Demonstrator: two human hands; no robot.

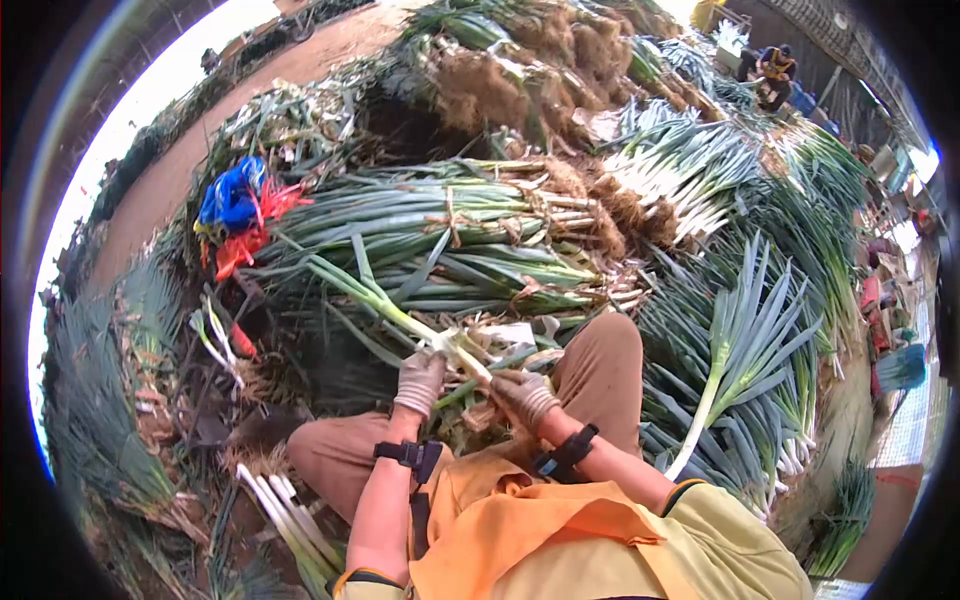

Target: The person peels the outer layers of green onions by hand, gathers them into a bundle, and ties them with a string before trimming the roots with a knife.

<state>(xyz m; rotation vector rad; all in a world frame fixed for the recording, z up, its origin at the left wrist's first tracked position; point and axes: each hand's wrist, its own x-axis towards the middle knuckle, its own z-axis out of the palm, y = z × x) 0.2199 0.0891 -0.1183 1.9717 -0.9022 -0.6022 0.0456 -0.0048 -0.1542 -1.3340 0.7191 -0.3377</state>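
Where the two knees part, a leek [392,312] slants between the hands, its leaves toward the far left. The left hand [421,382] has its fingers pinched nearly closed on the stalk; the right hand [526,394] has its fingers curled around the pale lower end (both gloves look soiled). Just beyond lies a tied bundle [400,217], with blue plastic [233,192] at its left end. To the right, a large leek [712,385] rests on a leafy pile [672,318].
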